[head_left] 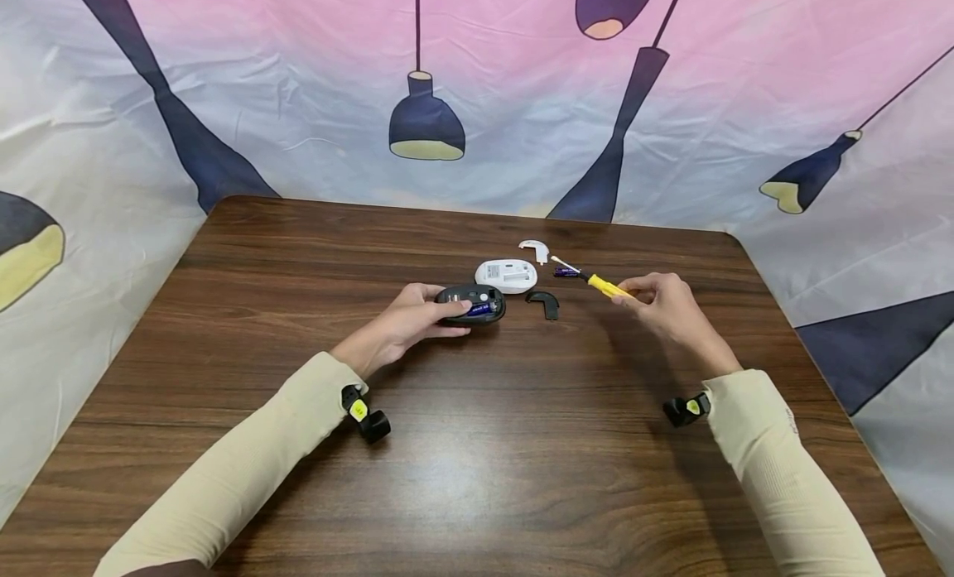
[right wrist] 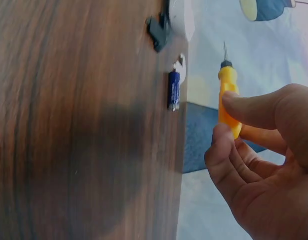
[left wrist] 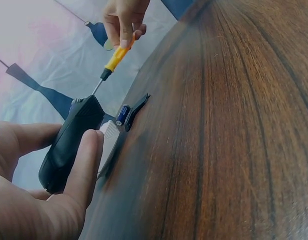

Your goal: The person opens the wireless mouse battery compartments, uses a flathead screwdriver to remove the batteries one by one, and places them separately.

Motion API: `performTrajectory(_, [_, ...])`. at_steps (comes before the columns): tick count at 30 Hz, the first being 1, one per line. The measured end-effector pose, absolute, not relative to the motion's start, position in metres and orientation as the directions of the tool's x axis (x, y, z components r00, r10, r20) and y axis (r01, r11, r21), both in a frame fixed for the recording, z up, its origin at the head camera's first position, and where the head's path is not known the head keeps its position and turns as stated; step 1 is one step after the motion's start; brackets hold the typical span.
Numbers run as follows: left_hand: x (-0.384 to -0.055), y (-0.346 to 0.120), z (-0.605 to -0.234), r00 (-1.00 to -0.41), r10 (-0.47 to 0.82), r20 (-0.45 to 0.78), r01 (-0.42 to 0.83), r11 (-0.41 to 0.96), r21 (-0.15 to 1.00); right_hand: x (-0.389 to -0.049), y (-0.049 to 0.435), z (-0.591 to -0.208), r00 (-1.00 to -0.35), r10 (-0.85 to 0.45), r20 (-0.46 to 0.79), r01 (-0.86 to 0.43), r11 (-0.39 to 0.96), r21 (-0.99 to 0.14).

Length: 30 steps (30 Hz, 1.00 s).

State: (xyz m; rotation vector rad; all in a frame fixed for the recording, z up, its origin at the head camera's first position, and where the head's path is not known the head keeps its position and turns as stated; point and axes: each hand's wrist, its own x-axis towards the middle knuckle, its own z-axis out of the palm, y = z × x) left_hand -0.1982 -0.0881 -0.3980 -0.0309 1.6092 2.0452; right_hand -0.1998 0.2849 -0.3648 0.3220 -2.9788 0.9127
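Observation:
My left hand (head_left: 406, 320) grips a black computer mouse (head_left: 453, 295), underside up, thumb across it. A blue battery (head_left: 480, 309) sits in its uncovered compartment. In my right hand (head_left: 663, 308) is a yellow-handled screwdriver (head_left: 607, 287), pinched by the handle, its thin shaft pointing left and away from me. Just behind the black mouse, a white mouse (head_left: 507, 275) lies underside up with its battery slot bare. Beside it are a black battery cover (head_left: 546, 302) and a white battery cover (head_left: 535, 250). Another blue battery (right wrist: 173, 90) lies on the table near the screwdriver.
All of this is on a dark wood table (head_left: 447, 478), toward its far side. A printed cloth (head_left: 320, 105) with lamp drawings hangs behind the table and at both sides. Small black cameras are strapped to both wrists.

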Motion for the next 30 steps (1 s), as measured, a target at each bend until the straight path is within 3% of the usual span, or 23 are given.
performTrajectory(7, [-0.199, -0.088, -0.399, -0.849, 0.399, -0.346, -0.428, -0.137, 0.893, -0.203, 0.292, -0.370, -0.991, -0.136, -0.006, -0.105, 0.795, -0.598])
performTrajectory(30, [-0.196, -0.087, -0.396, -0.850, 0.404, -0.337, -0.423, -0.143, 0.895, -0.215, 0.288, -0.399, -1.000, 0.009, -0.030, 0.026, 0.755, -0.655])
